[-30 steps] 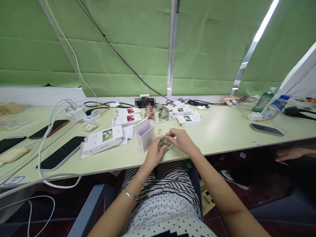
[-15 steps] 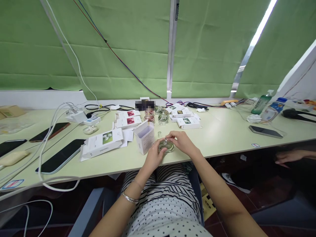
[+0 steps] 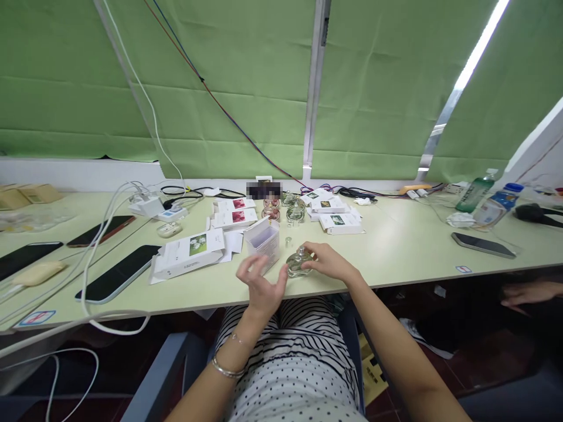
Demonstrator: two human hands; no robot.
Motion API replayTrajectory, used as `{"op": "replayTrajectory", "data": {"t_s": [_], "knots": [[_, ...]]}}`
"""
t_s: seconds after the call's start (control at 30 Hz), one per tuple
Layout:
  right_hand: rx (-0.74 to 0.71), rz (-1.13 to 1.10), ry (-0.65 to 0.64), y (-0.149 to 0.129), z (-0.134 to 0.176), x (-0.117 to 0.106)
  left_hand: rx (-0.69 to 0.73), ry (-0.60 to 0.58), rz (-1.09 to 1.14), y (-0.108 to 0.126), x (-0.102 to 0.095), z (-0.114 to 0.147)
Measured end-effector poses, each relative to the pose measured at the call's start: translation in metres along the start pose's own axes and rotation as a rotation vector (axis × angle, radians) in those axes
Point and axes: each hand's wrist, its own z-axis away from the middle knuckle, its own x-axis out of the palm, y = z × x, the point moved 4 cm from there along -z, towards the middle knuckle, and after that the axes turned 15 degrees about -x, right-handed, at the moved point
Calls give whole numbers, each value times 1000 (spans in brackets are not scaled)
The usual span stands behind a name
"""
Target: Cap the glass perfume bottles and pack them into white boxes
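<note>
Over table (image 3: pixel 396 246), right hand (image 3: pixel 329 264) grips bottle (image 3: pixel 295 265); left hand (image 3: pixel 260 285) open.

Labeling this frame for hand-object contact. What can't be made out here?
- Glass bottle, head view: the right hand covers its right side, so the grip there is hidden; contents too small to tell.
- Left hand: open beside the bottle; whether it touches the open white box cannot be told.
- Item at the table's back edge: blurred out.
- Print on the flat boxes: too small to read.

phones (image 3: pixel 115 273) left, cables (image 3: pixel 101 211), drink bottles (image 3: pixel 472 191) far right, green blinds (image 3: pixel 246 88) behind.
</note>
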Motion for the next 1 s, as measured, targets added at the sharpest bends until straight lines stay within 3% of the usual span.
{"op": "replayTrajectory", "data": {"t_s": [0.03,0.07,0.2,0.27,0.33,0.47,0.63,0.73,0.83,0.87,0.9,0.93,1.0], "knots": [[-16,23,7,-2,0,-3,-84,27,13,-6,-3,-6],[-33,40,37,-4,-1,-7,-190,-18,27,-14,-4,-13],[-103,37,336,-20,-10,-32,-589,-457,139,-42,8,-25],[-170,21,448,-31,-21,-39,-649,-565,195,-48,12,-22],[-249,25,455,-42,-37,-37,-646,-629,253,-48,15,-18],[-321,75,400,-55,-62,-27,-636,-659,312,-47,17,-15],[-196,65,507,-40,-48,-39,-680,-447,92,-56,2,-26],[-32,86,424,-16,-23,-42,-592,-288,7,-56,-9,-29],[88,129,288,9,2,-35,-226,22,15,-31,-17,-28],[106,137,268,15,9,-31,-75,58,26,-18,-13,-26],[116,142,261,20,14,-27,65,7,39,-4,-4,-25],[118,141,263,24,18,-24,139,-180,11,7,13,-24],[113,135,275,28,24,-17,79,-542,-151,17,52,-25]]}}
